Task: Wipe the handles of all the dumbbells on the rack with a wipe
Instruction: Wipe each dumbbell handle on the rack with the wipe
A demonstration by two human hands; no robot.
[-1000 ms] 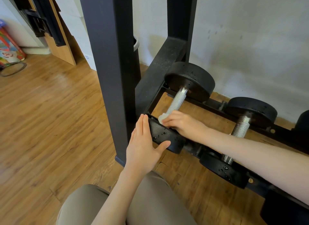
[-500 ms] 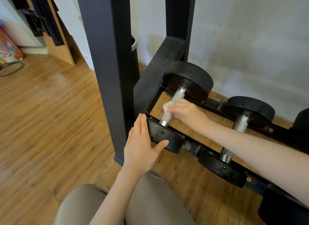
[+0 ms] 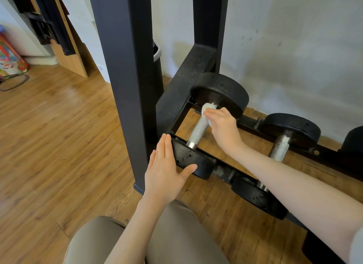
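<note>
1. Low on the black steel rack (image 3: 198, 81), the right hand (image 3: 222, 124) pinches a crumpled white wipe (image 3: 206, 109) against the knurled silver dumbbell handle (image 3: 198, 131).
2. That handle's long axis runs toward the open left hand (image 3: 165, 165), flat against the near black weight plate (image 3: 191, 161).

Black rack (image 3: 125, 71), silver knurled handle (image 3: 197, 133), white wipe (image 3: 206, 109), brown wood-grain floor (image 3: 59, 136)

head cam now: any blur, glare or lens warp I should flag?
Head view: wide-angle warp bows the black steel rack upright and stretches the edges; the wooden plank floor smears softly at the lower left; window light sheens the floor and glints on the knurled silver dumbbell handle; soft shadows on the white wall. The centre is sharp: right hand, white wipe, left hand.
</note>
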